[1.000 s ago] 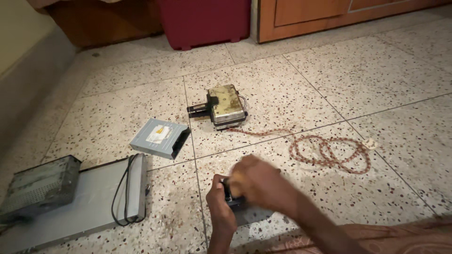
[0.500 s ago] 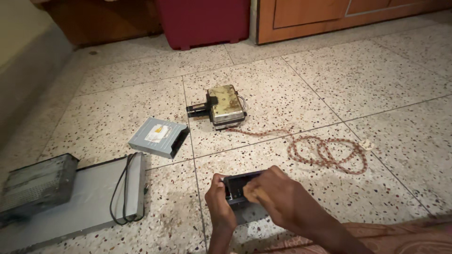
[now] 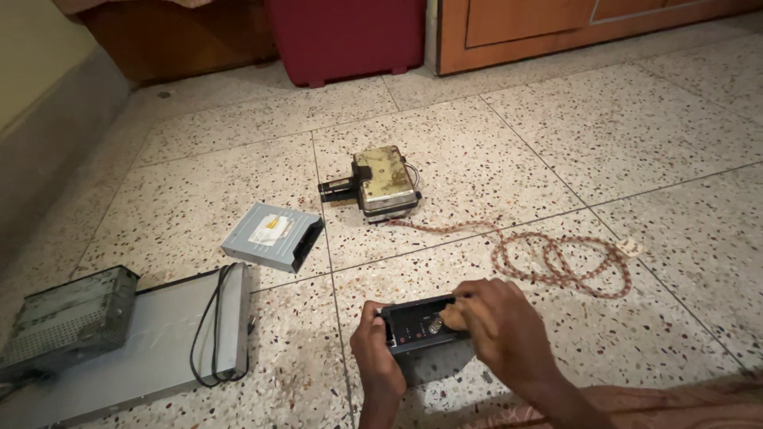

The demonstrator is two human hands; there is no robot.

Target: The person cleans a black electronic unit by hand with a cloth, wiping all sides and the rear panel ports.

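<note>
A small black electronic box with a round knob on its face stands on the speckled floor just in front of me. My left hand grips its left end. Over its right end, my right hand is closed, with the fingers near the knob. The lower part of the box is hidden behind my hands.
A worn metal sandwich toaster lies farther out, its braided cord coiled to the right. A grey disc drive lies left of centre. At far left a flat grey player carries a black cable and a metal box. A red bin stands at the back.
My right hand has moved from above the box's top to its right end, uncovering the front face. The box now sits level and faces me.
</note>
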